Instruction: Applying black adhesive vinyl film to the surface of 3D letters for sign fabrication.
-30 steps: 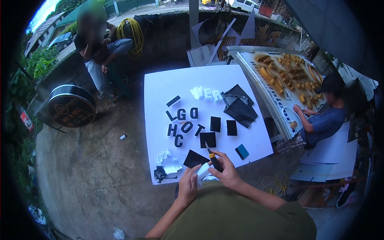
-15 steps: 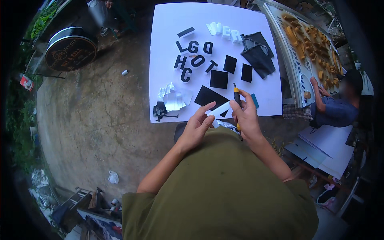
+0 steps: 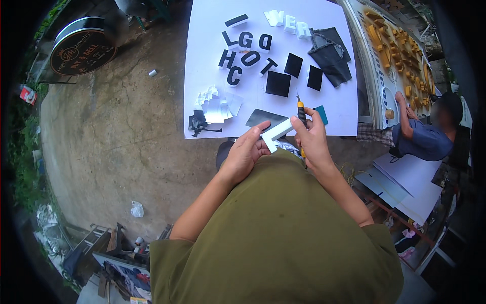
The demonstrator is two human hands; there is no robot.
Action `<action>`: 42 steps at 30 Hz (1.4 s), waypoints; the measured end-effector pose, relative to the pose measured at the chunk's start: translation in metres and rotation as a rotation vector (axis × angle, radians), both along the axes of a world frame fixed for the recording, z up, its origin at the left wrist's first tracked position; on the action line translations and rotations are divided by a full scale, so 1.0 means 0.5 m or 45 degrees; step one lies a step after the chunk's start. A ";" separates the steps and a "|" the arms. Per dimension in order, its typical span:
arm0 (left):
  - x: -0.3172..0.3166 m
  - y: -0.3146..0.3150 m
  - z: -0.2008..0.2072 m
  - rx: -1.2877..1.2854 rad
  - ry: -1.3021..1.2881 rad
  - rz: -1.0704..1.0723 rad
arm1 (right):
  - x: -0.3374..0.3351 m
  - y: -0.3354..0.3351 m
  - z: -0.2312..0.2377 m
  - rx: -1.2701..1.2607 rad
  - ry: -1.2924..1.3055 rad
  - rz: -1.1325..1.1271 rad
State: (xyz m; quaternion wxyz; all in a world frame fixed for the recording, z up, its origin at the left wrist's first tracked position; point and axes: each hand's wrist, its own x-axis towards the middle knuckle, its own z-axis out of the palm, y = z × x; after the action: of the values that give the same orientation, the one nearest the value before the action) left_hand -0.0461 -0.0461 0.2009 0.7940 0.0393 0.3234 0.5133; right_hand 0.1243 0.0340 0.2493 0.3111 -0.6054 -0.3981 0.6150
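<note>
A white L-shaped block letter (image 3: 278, 134) is held tilted in front of my torso, just off the near table edge. My left hand (image 3: 245, 153) grips its left end, thumb and fingers around the corner. With my right hand (image 3: 315, 141) I pinch its other end, while a yellow-and-black craft knife (image 3: 302, 115) stands upright in the same hand, blade pointing away from me. Beyond lie black rectangular sheets (image 3: 278, 84), one partly behind my hands, and black-faced block letters (image 3: 245, 40). White block letters (image 3: 289, 24) stand farther back.
The white table (image 3: 207, 30) also holds crumpled white backing scraps (image 3: 216, 107), black scraps (image 3: 198, 121), dark fabric (image 3: 330, 55) and a teal card (image 3: 321, 114). At right, another person (image 3: 422, 134) works at a board with yellow letters (image 3: 390, 45). A round sign (image 3: 83, 53) stands left.
The white letter has turned, so its L shape shows more plainly. My left fingers have shifted on it. The view has moved, with the table appearing higher.
</note>
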 end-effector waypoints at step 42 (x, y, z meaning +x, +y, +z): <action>-0.019 0.129 -0.148 0.341 1.309 -0.841 | 0.169 0.046 -0.060 0.625 -1.179 0.566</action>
State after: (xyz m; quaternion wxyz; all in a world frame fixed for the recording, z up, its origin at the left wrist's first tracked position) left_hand -0.0556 0.0183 0.1271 0.6418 0.4784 0.5676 0.1923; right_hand 0.2085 0.0571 0.2191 0.0987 -0.6235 -0.7420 0.2255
